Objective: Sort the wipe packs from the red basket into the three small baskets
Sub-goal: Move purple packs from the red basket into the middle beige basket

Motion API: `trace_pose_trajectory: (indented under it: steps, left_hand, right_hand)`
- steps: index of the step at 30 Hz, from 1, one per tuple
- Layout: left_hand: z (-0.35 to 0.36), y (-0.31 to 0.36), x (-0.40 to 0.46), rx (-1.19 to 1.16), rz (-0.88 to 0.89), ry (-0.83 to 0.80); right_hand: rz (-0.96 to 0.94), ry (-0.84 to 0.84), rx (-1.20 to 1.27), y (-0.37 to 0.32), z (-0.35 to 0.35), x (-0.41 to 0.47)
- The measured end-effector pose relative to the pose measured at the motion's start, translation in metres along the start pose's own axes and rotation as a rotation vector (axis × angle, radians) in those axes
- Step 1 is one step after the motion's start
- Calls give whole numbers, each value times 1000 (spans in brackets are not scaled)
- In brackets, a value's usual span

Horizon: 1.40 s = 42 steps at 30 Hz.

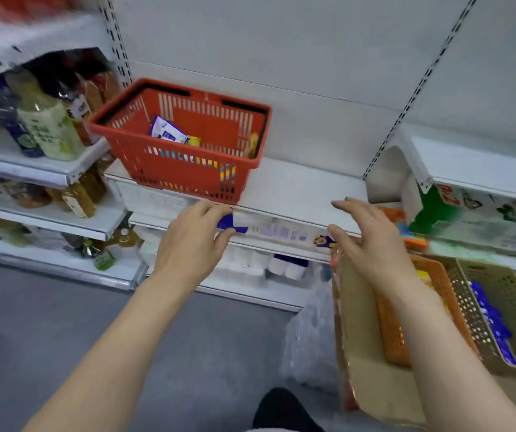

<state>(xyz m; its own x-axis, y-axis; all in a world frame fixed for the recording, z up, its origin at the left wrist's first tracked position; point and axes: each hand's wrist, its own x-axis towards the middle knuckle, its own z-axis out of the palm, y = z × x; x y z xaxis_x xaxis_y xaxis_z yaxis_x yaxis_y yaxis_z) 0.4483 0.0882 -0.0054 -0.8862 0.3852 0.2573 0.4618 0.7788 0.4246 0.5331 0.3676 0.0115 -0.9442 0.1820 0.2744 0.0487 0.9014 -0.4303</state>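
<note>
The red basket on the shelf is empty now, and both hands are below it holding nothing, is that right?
Not quite. The head view shows the red basket is not empty: a purple and white pack and some yellow packs lie in it. The rest stands: the left hand and right hand are below it holding nothing.

Single head-worn view, facing forward and down, close above the shelf (297,188)
</note>
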Motion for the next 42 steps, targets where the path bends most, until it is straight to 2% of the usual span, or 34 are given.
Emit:
trace_pose_trajectory:
  steps: [8,14,17,22,27,30,37,40,42]
  left_hand:
    - [-11,-92,57,-79,-38,41]
    - [-15,-158,165,-42,-32,73]
    - [-18,-186,225,-29,-54,47]
    - [-8,-231,302,-83,-119,-116]
    - [9,-273,346,-79,-177,-266]
    - [19,-293,372,-41,-212,-377]
    - [37,-323,414,-6,-215,-677]
    - [37,-331,426,-36,-181,-692]
    - [33,-334,431,-84,-126,-640]
  right_hand:
    - [-35,-50,39,-64,71,88]
    - [-48,-4,133,-83,122,203]
    - [-53,-42,145,-91,144,274]
    - [-47,-283,39,-92,195,376]
    - [11,-709,-64,-98,265,436]
    - [25,-854,-37,-106,299,455]
    - [59,-918,81,-127,359,447]
    - [20,-760,35,-118,355,448]
    - [130,-597,207,-112,337,455]
